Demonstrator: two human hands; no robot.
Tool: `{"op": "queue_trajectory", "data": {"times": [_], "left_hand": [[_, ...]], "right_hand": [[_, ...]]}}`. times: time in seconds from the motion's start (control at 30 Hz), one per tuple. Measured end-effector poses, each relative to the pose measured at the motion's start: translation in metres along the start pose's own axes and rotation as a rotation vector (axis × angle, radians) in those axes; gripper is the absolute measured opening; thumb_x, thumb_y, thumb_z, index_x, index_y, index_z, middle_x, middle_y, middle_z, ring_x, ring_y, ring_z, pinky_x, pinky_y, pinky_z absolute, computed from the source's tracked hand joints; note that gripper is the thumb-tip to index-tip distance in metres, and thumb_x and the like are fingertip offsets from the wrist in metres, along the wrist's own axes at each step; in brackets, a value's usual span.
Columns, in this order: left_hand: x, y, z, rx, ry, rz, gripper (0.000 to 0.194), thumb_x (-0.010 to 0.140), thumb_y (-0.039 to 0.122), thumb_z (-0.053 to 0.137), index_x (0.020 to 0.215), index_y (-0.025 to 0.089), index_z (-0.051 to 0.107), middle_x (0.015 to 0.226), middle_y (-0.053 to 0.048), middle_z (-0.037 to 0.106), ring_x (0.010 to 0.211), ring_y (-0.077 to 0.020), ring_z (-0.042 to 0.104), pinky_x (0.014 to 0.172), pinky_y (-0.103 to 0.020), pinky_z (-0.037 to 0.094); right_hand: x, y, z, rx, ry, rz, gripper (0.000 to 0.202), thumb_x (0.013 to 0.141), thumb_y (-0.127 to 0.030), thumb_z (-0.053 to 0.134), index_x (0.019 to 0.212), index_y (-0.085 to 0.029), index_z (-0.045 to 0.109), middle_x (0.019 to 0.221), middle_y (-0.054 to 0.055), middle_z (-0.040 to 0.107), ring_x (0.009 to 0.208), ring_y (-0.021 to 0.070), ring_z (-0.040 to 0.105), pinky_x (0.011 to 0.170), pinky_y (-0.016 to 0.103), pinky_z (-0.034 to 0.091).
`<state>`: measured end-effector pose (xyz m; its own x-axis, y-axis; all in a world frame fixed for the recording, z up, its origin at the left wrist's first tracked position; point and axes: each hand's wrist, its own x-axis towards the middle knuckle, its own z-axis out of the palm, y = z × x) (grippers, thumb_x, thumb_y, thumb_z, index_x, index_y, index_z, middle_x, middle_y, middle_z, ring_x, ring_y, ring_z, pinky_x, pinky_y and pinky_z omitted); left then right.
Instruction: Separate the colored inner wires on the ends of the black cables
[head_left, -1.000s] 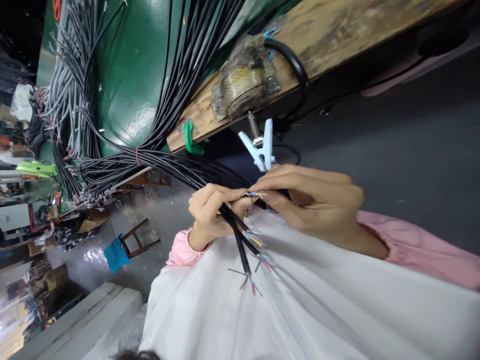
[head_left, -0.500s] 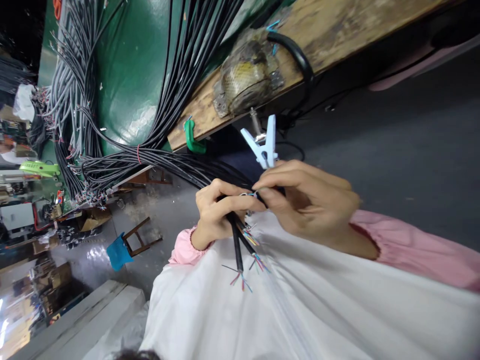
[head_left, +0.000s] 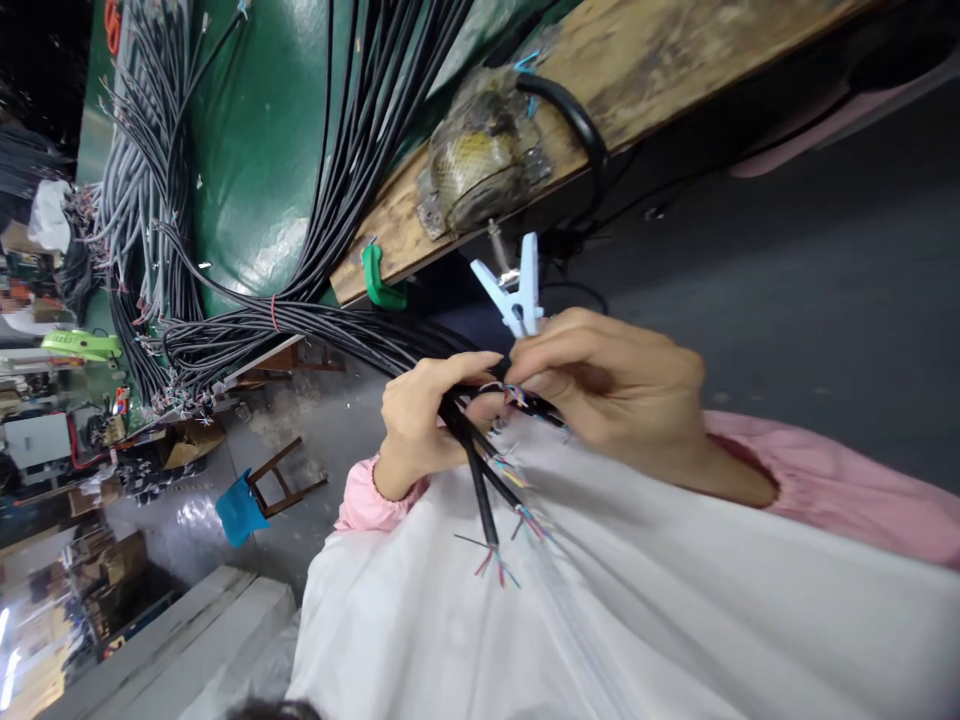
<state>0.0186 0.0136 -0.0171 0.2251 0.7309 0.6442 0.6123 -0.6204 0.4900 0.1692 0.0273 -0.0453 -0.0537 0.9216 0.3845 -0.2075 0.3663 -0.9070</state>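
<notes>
Your left hand point(head_left: 412, 420): fingers round cables point(head_left: 459, 425), likely springy; grip sheath point(head_left: 484, 505). Right hand point(head_left: 630, 400): fingers pinching wires point(head_left: 516, 395), likely soft, fragile.

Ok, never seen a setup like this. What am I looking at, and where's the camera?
No robot here: these are a person's bare hands, seen by one camera worn on the head, looking forward and down. The left hand holds black cables with stripped ends. The right hand pinches thin coloured wires at a cable end. Just beyond its fingers is a light blue clip; I can't tell what it grips.

On the green table lie more black cables, one bundle bound with a red tie, and a pile of grey cables. Along the edge runs a wooden board with a green clamp.
</notes>
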Motion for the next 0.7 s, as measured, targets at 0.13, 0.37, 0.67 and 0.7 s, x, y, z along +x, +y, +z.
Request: {"op": "queue_trajectory", "data": {"times": [0.13,0.37,0.67,0.7], "left_hand": [[0.006,0.001,-0.004,0.027,-0.085,0.009,0.021,0.097,0.031,0.070,0.082,0.016,0.068,0.069,0.003,0.071,0.057,-0.0067,0.066,0.055,-0.017,0.052],[0.018,0.009,0.014,0.031,0.208,0.006,0.031,0.091,0.031,0.077,0.069,0.016,0.062,0.056,0.006,0.064,0.044,-0.0052,0.059,0.043,-0.016,0.044],[0.019,0.009,0.029,0.129,0.286,-0.044,0.033,0.093,0.033,0.074,0.067,0.017,0.060,0.056,0.006,0.062,0.046,-0.0049,0.056,0.048,-0.017,0.045],[0.018,0.009,0.029,0.140,0.272,-0.050,0.033,0.093,0.033,0.073,0.067,0.017,0.061,0.056,0.006,0.062,0.046,-0.0052,0.056,0.048,-0.017,0.044]], "right_hand": [[0.005,-0.004,-0.013,0.187,-0.115,0.453,0.044,0.088,-0.062,0.071,0.071,-0.022,0.067,0.069,0.000,0.062,0.058,0.0116,0.054,0.054,0.026,0.047],[0.045,0.011,-0.005,0.602,-0.137,0.702,0.064,0.064,-0.083,0.077,0.068,-0.020,0.067,0.069,0.001,0.060,0.063,0.0122,0.052,0.059,0.028,0.048],[0.059,0.019,0.006,0.754,-0.277,0.749,0.065,0.063,-0.083,0.078,0.066,-0.023,0.056,0.062,-0.004,0.048,0.051,0.0097,0.043,0.043,0.025,0.038],[0.058,0.020,0.007,0.760,-0.289,0.743,0.065,0.064,-0.085,0.076,0.067,-0.023,0.055,0.062,-0.004,0.049,0.051,0.0098,0.043,0.043,0.025,0.038]]}}
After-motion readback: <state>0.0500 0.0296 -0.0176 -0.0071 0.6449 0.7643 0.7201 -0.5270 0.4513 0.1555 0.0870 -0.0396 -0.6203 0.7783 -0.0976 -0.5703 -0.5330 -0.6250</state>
